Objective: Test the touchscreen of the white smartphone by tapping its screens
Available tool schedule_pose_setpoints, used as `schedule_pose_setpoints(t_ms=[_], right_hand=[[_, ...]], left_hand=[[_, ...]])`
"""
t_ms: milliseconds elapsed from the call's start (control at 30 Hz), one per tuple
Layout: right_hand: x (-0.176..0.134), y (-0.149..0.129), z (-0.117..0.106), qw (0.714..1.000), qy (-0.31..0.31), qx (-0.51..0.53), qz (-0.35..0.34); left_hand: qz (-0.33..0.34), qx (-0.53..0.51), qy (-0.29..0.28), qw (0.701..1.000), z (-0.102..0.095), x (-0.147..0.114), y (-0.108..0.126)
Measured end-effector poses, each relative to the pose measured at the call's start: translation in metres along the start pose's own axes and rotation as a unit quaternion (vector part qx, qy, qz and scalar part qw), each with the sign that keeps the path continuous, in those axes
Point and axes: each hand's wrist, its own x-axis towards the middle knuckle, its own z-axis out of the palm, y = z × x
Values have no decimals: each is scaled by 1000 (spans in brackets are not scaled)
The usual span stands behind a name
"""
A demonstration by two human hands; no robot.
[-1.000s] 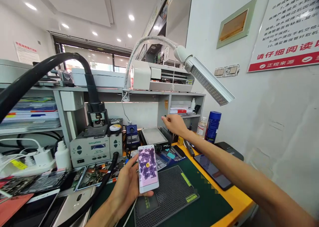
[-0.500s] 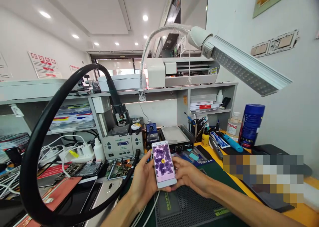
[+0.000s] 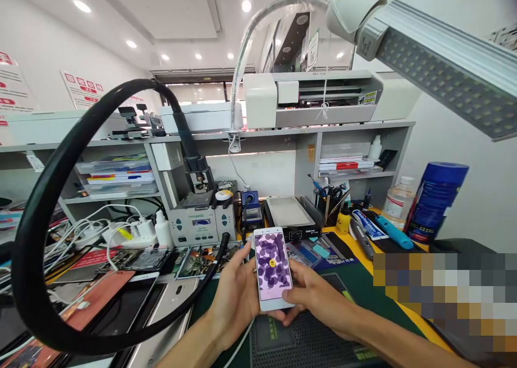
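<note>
A white smartphone is held upright, tilted toward me, its lit screen showing purple round shapes and a small yellow icon. My left hand cradles it from the left and below, its fingers partly hidden behind the phone. My right hand grips the lower right side, the thumb lying on the bottom corner of the phone's front. A white cable runs down from beneath the phone. Below the hands lies a dark perforated work mat.
A thick black hose loops across the left side. Behind the phone stand a grey soldering station and a flat heating plate. Phones and circuit boards crowd the left. An LED lamp hangs at upper right.
My right thumb has come over onto the phone's lower front corner, and the right fingers have closed in around its edge. The camera view has shifted, with the lamp now looking larger.
</note>
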Motion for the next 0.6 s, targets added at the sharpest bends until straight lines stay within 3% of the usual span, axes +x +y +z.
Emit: schedule_pose_setpoints(t_ms=[267,600], right_hand=[[1,5,1,999,4,-27,-18],[0,2,1,999,-21,43,11]], left_hand=[[4,-6,-5,1000,-1,-2,-2],[4,-6,-2,1000,-1,1,-4]])
